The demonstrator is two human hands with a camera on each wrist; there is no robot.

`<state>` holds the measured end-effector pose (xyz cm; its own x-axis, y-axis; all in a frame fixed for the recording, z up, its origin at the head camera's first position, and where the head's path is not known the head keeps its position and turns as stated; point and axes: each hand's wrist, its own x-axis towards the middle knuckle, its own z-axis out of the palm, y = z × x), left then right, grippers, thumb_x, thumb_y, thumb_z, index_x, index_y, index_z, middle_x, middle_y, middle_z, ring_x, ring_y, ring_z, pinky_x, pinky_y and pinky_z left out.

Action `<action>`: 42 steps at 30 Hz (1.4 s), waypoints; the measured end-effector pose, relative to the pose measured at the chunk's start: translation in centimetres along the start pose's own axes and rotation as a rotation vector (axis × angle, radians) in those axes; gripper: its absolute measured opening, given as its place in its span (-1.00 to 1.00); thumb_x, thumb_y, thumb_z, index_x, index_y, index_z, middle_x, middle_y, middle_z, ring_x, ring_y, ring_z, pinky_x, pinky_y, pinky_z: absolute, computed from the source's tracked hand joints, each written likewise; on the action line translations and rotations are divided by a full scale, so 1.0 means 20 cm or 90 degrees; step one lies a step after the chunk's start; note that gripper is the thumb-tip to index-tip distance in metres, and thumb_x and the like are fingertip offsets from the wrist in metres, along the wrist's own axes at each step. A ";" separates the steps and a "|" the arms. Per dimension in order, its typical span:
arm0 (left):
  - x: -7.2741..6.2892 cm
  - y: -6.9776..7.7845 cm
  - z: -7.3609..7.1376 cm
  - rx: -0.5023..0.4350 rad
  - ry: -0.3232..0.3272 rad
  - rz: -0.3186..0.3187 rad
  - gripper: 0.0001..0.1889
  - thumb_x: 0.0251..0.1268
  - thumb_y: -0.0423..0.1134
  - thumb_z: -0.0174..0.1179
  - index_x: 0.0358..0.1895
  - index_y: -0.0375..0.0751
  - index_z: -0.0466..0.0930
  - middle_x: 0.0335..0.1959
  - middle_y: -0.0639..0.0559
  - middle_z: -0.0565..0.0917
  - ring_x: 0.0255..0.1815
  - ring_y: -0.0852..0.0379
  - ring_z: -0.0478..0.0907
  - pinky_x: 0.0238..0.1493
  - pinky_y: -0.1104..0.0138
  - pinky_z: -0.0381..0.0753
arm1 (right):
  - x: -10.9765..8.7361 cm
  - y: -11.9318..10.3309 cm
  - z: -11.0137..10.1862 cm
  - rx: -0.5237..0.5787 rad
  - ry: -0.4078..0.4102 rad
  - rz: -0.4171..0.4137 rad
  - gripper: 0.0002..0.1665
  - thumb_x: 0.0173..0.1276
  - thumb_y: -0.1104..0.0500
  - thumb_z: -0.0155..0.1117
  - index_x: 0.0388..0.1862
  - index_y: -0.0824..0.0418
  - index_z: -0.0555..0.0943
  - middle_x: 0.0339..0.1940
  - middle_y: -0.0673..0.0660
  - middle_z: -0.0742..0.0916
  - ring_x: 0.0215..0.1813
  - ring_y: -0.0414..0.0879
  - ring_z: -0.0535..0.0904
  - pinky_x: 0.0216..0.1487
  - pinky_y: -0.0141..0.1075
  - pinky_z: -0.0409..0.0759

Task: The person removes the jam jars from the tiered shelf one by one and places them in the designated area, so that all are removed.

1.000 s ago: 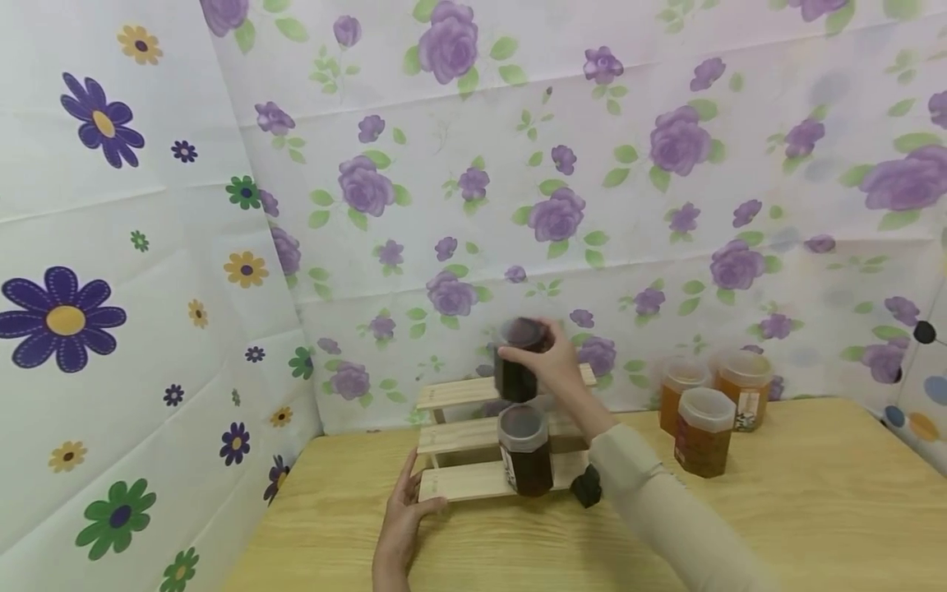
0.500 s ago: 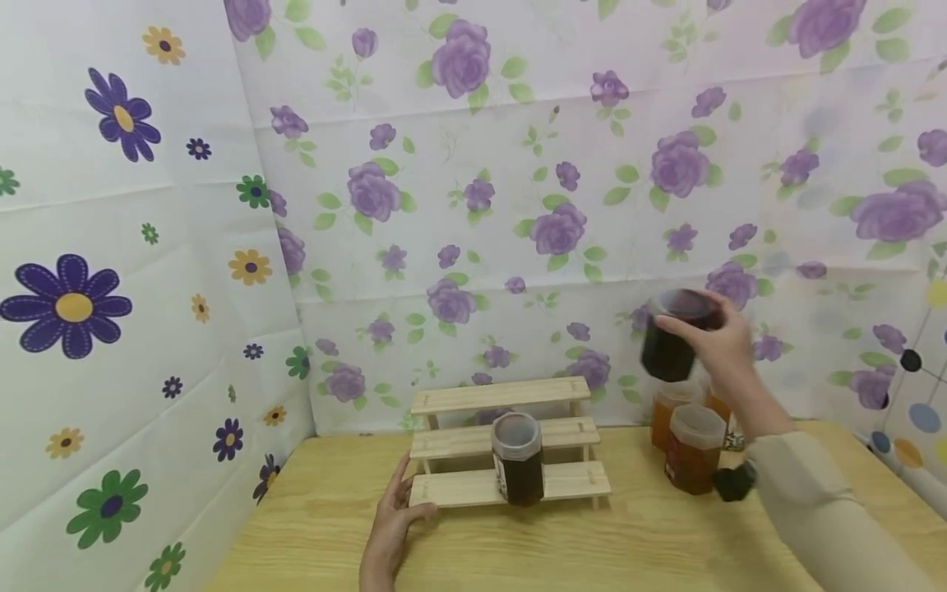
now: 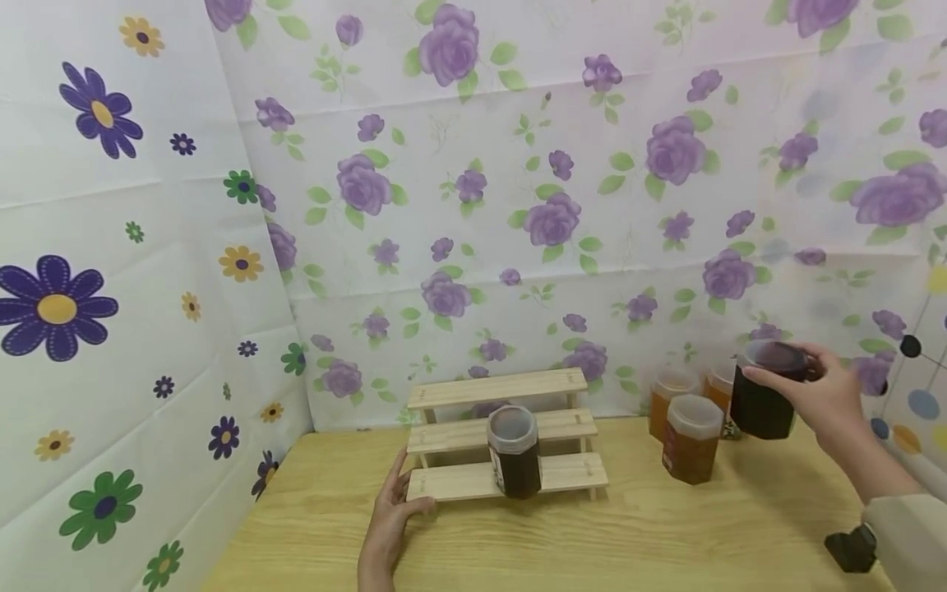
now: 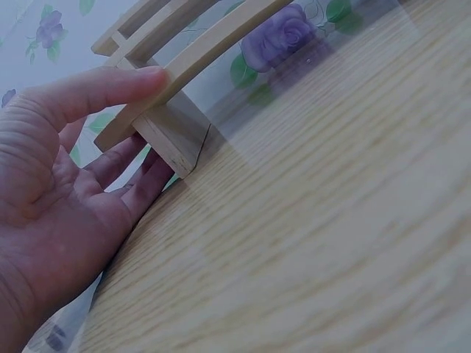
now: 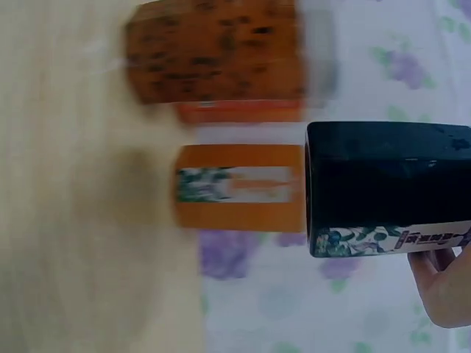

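My right hand [image 3: 832, 390] grips a dark jar [image 3: 762, 403] near its clear lid, holding it above the right side of the table. In the right wrist view, the dark jar [image 5: 390, 184] shows a printed label along its side. At the left end of a three-tier wooden rack [image 3: 444, 483], my left hand [image 3: 388, 522] holds the lowest shelf. The left wrist view shows the thumb over that shelf [image 4: 195, 66] and the other fingers beneath it, by the leg. Another dark jar [image 3: 515, 473] with a translucent lid stands on the lowest shelf.
Three jars with amber to reddish contents stand together at the back right: a front jar [image 3: 691, 448], a left jar [image 3: 669, 399] and a partly hidden one [image 3: 718, 386]. Flowered sheets [image 3: 459, 205] hang behind and beside the wooden table [image 3: 333, 485].
My right hand has carried the dark jar from over the rack to the right, then lower beside the amber jars. My left hand has stayed at the rack's left end.
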<state>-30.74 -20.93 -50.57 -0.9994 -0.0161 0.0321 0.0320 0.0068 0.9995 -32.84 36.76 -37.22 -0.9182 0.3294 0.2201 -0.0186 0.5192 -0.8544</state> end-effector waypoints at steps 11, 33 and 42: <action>0.00 -0.01 0.01 -0.016 -0.002 -0.002 0.08 0.10 -0.44 0.32 0.59 0.06 -0.20 0.51 -0.42 -0.01 0.54 -0.51 -0.21 0.49 -0.29 -0.04 | -0.03 0.22 0.11 -0.020 -0.046 0.029 0.21 0.23 -0.23 0.34 0.52 0.44 -0.03 0.41 0.60 0.24 0.22 0.41 0.31 -0.42 -0.55 0.44; 0.00 0.01 0.00 -0.013 -0.005 0.003 0.08 0.11 -0.42 0.33 0.60 0.09 -0.21 0.54 -0.44 -0.09 0.53 -0.54 -0.28 0.46 -0.35 -0.10 | -0.01 0.25 0.13 0.030 -0.085 -0.024 0.15 0.40 -0.15 0.19 0.58 0.32 -0.27 0.53 0.59 -0.04 0.47 0.54 -0.04 0.28 0.37 0.23; 0.01 0.00 0.00 -0.013 -0.002 0.000 0.08 0.11 -0.43 0.33 0.59 0.09 -0.19 0.53 -0.42 -0.04 0.54 -0.53 -0.26 0.46 -0.34 -0.08 | -0.05 -0.05 0.14 0.080 -0.083 -0.081 0.04 0.42 -0.14 0.17 0.62 0.11 -0.18 0.58 0.45 0.00 0.56 0.43 -0.17 0.39 0.41 0.03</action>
<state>-30.93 -20.96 -50.54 -0.9994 -0.0135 0.0320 0.0322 -0.0134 0.9994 -33.04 33.74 -38.00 -0.9484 0.1591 0.2741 -0.1788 0.4455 -0.8773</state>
